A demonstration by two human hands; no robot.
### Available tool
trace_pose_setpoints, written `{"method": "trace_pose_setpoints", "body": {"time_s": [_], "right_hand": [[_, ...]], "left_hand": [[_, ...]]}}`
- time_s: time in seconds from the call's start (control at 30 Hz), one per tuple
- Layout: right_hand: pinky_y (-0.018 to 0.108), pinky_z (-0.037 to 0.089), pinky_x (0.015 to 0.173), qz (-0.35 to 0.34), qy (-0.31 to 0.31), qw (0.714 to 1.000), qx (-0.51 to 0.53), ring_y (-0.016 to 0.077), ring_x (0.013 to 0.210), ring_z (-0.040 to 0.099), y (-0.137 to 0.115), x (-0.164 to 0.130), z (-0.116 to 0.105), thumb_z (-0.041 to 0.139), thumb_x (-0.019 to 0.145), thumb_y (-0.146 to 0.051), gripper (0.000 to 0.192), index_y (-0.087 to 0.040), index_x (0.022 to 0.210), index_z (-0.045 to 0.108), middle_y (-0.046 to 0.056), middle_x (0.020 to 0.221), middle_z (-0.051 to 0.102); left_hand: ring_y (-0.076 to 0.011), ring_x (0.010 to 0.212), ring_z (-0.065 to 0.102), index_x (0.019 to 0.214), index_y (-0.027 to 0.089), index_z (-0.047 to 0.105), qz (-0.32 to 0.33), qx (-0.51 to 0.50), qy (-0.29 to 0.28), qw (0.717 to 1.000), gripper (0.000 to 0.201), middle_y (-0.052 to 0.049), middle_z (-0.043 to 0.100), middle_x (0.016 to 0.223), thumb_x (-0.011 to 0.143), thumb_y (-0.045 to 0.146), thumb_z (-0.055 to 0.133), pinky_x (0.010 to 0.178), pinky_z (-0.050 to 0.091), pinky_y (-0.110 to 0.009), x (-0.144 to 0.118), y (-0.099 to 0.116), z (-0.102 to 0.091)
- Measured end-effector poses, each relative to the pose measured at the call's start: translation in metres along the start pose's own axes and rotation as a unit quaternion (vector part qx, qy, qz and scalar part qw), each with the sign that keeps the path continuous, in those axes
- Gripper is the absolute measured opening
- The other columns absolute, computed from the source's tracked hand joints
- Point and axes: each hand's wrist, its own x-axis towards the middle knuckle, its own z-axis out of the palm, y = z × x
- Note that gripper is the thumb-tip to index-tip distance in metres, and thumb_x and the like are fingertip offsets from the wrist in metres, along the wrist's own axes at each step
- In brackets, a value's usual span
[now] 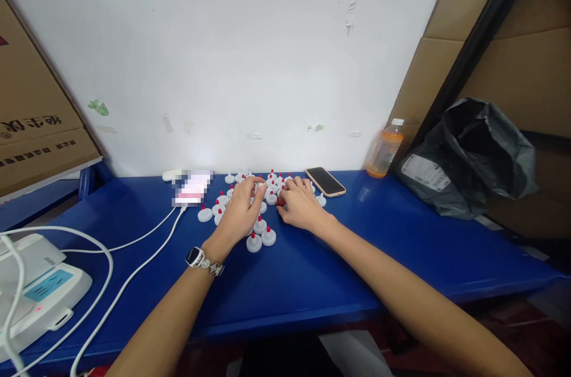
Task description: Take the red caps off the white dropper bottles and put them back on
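**Both hands over a cluster of small white caps on a blue bench**

The left hand (241,210) lies palm down on a scatter of white caps with red tips (261,233), fingers curled over the middle of the group; whether they pinch one cap cannot be told. A wristwatch (203,260) sits on that wrist. The right hand (301,206) rests just beside it, fingers bent together around something small and red at its fingertips (281,201); the thing itself is too small to make out. The two hands almost touch above the pile.

The caps stand near the back of the blue tabletop (312,276), close to the white wall (245,56). A few stand loose on the near side of the left hand and more toward the wall. In front of the caps the bench is bare blue all the way to its near edge, giving both forearms wide room.

Left of the pile lies a white device with a blurred screen (193,188), its white cable (134,270) running back across the bench toward a white machine (40,288) at the left edge. Right of the pile a dark phone (325,181) lies flat, just beside the right hand. Farther right stand an orange drink bottle (384,151) against the wall and a black plastic bag (473,151), well apart from the hands. Cardboard boxes (513,56) close off the right corner, and another box (31,115) overhangs the left.
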Motion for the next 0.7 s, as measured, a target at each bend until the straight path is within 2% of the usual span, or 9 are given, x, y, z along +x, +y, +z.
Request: {"method": "trace_pose_setpoints", "body": {"time_s": [0.1,0.2,0.27,0.37,0.43,0.5,0.63,0.7], "right_hand": [[0.046,0.034,0.09,0.008,0.016,0.999,0.044,0.0312,0.104,0.05,0.0,0.0,0.003,0.061,0.086,-0.03,0.017,-0.016,0.082,0.071,0.015,0.1,0.066],[0.045,0.036,0.091,0.053,0.072,0.978,0.189,0.0262,0.098,0.056,-0.001,0.002,0.005,0.063,0.085,-0.027,0.012,-0.019,0.079,0.068,0.009,0.093,0.07],[0.039,0.042,0.085,0.08,0.102,0.928,0.35,0.0215,0.088,0.061,-0.002,0.004,0.006,0.063,0.084,-0.027,0.009,-0.02,0.082,0.067,0.005,0.087,0.072],[0.032,0.049,0.072,0.091,0.115,0.807,0.572,0.0179,0.077,0.065,-0.003,0.006,0.006,0.069,0.081,-0.034,0.016,-0.019,0.085,0.066,0.004,0.082,0.072],[0.03,0.05,0.069,0.093,0.123,0.743,0.652,0.0175,0.074,0.065,-0.004,0.006,0.005,0.074,0.076,-0.039,0.023,-0.019,0.085,0.068,0.003,0.079,0.071],[0.03,0.049,0.068,0.094,0.128,0.707,0.689,0.0166,0.072,0.064,-0.006,0.006,0.004,0.077,0.074,-0.043,0.027,-0.019,0.085,0.07,0.003,0.077,0.07],[0.028,0.048,0.068,0.089,0.131,0.678,0.718,0.0141,0.068,0.061,-0.014,0.004,0.001,0.08,0.071,-0.046,0.03,-0.018,0.08,0.071,0.001,0.073,0.069],[0.028,0.047,0.066,0.099,0.129,0.654,0.738,0.013,0.065,0.06,-0.019,0.003,0.0,0.082,0.068,-0.046,0.032,-0.019,0.078,0.069,0.0,0.07,0.067]], "left_hand": [[-0.0248,0.11,0.056,0.113,0.022,0.057,0.001,-0.002,-0.002,1.0,0.035,-0.008,0.065,0.113,0.101,0.048,0.037,0.097,0.042,-0.04,0.0,-0.001,0.001],[-0.0247,0.11,0.056,0.114,0.021,0.056,-0.002,-0.008,0.0,1.0,0.035,-0.008,0.065,0.113,0.101,0.048,0.037,0.097,0.043,-0.04,0.001,-0.001,0.0],[-0.0246,0.11,0.056,0.116,0.021,0.055,-0.005,-0.016,0.002,1.0,0.036,-0.008,0.064,0.114,0.102,0.048,0.036,0.097,0.043,-0.04,0.0,0.001,-0.001],[-0.024,0.108,0.057,0.117,0.021,0.054,-0.013,-0.033,0.004,0.999,0.036,-0.008,0.064,0.111,0.102,0.048,0.034,0.095,0.043,-0.04,0.0,0.004,-0.002],[-0.023,0.103,0.058,0.116,0.021,0.053,-0.022,-0.047,0.001,0.999,0.037,-0.007,0.065,0.105,0.103,0.048,0.032,0.093,0.043,-0.038,-0.001,0.007,-0.003],[-0.0212,0.098,0.059,0.115,0.022,0.053,-0.03,-0.063,-0.001,0.998,0.037,-0.005,0.064,0.102,0.103,0.048,0.03,0.09,0.044,-0.037,-0.001,0.009,-0.003],[-0.0179,0.086,0.057,0.109,0.022,0.051,-0.027,-0.104,-0.008,0.994,0.036,-0.003,0.06,0.094,0.104,0.049,0.027,0.08,0.044,-0.033,-0.005,0.011,0.001],[-0.0171,0.081,0.056,0.106,0.022,0.048,-0.036,-0.134,-0.015,0.99,0.037,-0.002,0.056,0.089,0.104,0.052,0.026,0.076,0.044,-0.032,-0.007,0.012,0.005]]}}
